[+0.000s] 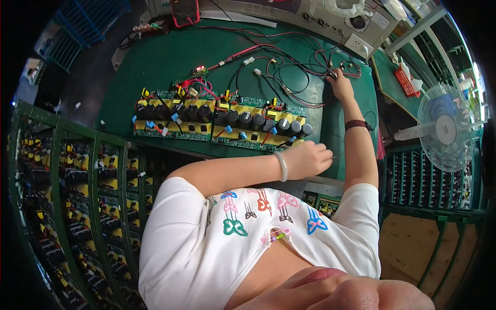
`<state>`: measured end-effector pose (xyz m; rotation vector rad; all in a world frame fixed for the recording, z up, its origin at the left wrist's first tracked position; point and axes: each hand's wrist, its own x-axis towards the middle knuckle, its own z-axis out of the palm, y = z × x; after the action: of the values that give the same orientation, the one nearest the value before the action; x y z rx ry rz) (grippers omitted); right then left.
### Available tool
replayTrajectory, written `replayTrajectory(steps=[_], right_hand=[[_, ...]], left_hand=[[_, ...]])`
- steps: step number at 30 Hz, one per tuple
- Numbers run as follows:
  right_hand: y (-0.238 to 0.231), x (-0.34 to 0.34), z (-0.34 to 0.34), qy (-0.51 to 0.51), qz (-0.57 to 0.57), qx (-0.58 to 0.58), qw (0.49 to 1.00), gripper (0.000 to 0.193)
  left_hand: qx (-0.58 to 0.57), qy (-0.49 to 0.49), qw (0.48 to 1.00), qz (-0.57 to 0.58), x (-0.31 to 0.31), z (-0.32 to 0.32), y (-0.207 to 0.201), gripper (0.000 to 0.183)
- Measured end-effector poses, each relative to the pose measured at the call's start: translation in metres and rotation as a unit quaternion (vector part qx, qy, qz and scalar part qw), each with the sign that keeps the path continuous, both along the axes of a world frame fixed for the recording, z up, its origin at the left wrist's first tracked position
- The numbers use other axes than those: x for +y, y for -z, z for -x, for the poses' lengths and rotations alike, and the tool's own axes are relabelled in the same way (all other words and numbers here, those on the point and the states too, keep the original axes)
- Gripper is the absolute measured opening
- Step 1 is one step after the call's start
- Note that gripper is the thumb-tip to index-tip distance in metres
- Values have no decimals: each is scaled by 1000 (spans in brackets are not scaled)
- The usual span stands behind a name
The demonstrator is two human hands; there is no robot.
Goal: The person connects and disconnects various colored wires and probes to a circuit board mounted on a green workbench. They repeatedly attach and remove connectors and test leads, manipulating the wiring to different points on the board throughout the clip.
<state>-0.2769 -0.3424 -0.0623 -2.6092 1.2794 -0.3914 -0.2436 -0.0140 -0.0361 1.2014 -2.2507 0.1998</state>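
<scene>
My right arm reaches to the back right of the green bench, where my right hand (341,85) is closed on a dark cable end within a tangle of red and black cables (307,64). Across my chest lies my left forearm, and my left hand (306,159) is curled closed beside the right end of the circuit boards. A thin dark line shows by its fingertips; what it holds, if anything, I cannot make out. Two long circuit boards (214,130) with black capacitors lie side by side. Behind them a small board (199,71) glows red, with red wires attached.
A grey instrument panel (330,26) with knobs and sockets stands along the bench's back edge, near a red-framed meter (185,11). At the right is a fan (445,129) and an orange basket (407,80). A green rack (95,165) of similar boards stands left.
</scene>
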Motion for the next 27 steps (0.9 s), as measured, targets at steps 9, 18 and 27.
replayTrajectory(steps=[9, 18, 27], right_hand=[[-38, 58, -16, 84, 169, 165, 968, 56], [-68, 184, -121, -301, -140, -104, 938, 28], [-27, 201, -203, -68, -421, -291, 856, 43]], left_hand=[[78, -240, 967, 40, 75, -126, -37, 27], [-48, -329, 943, -24, 109, -229, -32, 21], [-80, -316, 936, -129, 83, -244, -23, 23]])
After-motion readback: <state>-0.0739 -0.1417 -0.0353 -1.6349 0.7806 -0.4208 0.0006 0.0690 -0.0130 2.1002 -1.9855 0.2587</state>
